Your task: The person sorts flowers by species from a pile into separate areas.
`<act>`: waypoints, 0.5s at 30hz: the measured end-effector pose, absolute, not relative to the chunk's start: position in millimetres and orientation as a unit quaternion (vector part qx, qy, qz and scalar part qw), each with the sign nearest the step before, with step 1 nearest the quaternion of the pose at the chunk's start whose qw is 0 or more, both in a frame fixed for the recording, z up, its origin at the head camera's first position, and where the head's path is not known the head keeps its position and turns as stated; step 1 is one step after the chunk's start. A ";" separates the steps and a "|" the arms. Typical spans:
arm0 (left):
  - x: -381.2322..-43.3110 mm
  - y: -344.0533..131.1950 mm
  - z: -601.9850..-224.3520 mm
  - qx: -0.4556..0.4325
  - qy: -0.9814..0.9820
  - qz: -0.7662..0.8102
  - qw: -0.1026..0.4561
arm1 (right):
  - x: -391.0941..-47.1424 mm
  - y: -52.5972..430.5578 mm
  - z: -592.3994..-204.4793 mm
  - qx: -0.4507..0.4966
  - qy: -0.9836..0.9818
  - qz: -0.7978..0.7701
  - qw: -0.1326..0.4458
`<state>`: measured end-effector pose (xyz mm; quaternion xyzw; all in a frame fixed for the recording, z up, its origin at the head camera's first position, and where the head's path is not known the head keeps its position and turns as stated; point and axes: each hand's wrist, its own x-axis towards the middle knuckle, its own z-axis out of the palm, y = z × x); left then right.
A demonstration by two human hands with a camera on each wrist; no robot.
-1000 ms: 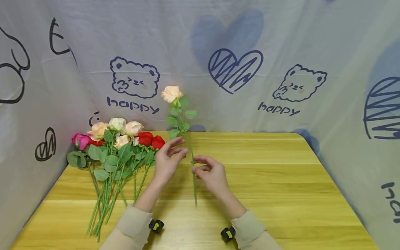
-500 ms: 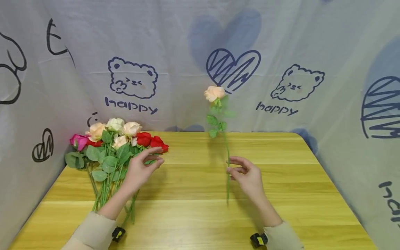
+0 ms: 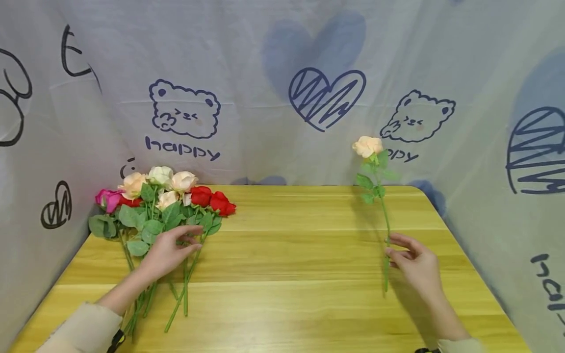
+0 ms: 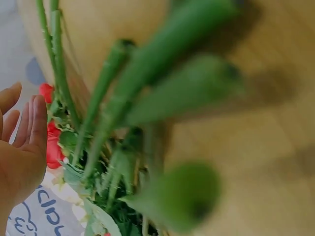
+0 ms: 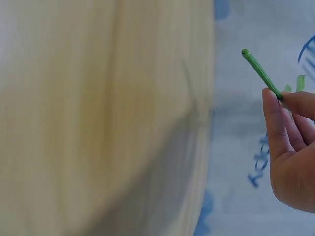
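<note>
On the right side of the head view my right hand (image 3: 417,262) pinches the lower stem of a peach rose (image 3: 368,146), its bloom upright and tilted a little left toward the back. In the right wrist view thumb and fingertips meet on the green stem (image 5: 262,73), whose cut end sticks out. My left hand (image 3: 169,252) hovers over the stems of a pile of roses (image 3: 152,228), fingers loosely bent and holding nothing. The pile has pink, peach, white and red blooms, such as a red rose (image 3: 222,203) at its right. Stem ends (image 4: 187,93) loom close in the left wrist view.
The wooden table (image 3: 282,255) carries the rose pile on its left. A pale cloth (image 3: 256,78) printed with bears and hearts hangs along the back and both sides, close to the table's edges.
My right hand has carried the peach rose from the middle to the right side of the table. My left hand has moved away from it, left and over the pile's stems.
</note>
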<state>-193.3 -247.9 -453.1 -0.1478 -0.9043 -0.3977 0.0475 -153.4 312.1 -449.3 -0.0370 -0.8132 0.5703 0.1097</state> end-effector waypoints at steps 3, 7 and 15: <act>-194.9 -251.0 -455.9 -0.153 -0.906 -0.395 0.027 | -149.1 339.6 -452.8 -0.053 -0.830 0.545 0.106; -196.5 -253.4 -458.7 -0.148 -0.909 -0.389 0.001 | -146.0 372.9 -455.5 -0.072 -0.850 0.514 0.087; -198.5 -253.1 -464.5 -0.135 -0.919 -0.370 -0.028 | -144.4 421.6 -468.3 -0.095 -0.867 0.486 0.044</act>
